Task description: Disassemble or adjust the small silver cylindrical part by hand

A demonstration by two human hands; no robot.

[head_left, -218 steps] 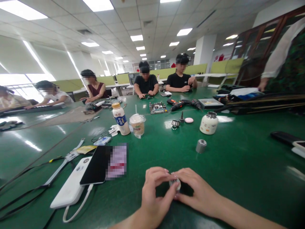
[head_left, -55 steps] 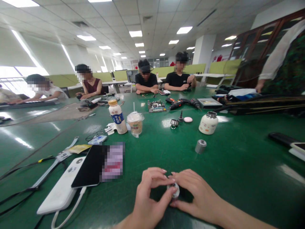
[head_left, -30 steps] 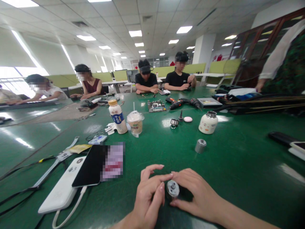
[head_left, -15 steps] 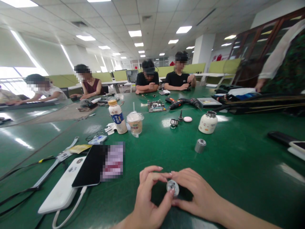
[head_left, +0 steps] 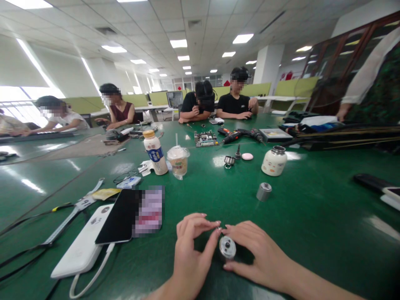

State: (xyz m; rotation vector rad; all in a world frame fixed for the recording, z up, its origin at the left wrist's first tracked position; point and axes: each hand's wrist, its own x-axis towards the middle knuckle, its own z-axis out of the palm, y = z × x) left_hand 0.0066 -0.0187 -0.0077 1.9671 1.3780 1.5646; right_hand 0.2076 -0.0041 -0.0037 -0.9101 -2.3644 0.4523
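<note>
A small silver metal cylinder [head_left: 227, 248] with dark holes in its top face stands on the green table right in front of me. My right hand [head_left: 258, 254] curves around its right side, thumb at the near edge and fingers at the far edge. Just left of the cylinder, the thumb and fingertips of my left hand [head_left: 195, 241] are pinched together. Something tiny and pale shows at those tips, too small to name. A similar silver cylinder [head_left: 264, 191] stands farther off to the right.
A white jar [head_left: 274, 161], a plastic drink cup [head_left: 178, 161] and a bottle [head_left: 155, 153] stand beyond my hands. To the left lie a phone [head_left: 117, 218] and a white power bank [head_left: 83, 246] with a cable. Farther back are a circuit board [head_left: 205, 138], power drills [head_left: 240, 135] and several seated people.
My left thumb has lifted off the cylinder's top and now meets the fingertips above and left of it. The top face is uncovered. My right hand has barely moved.
</note>
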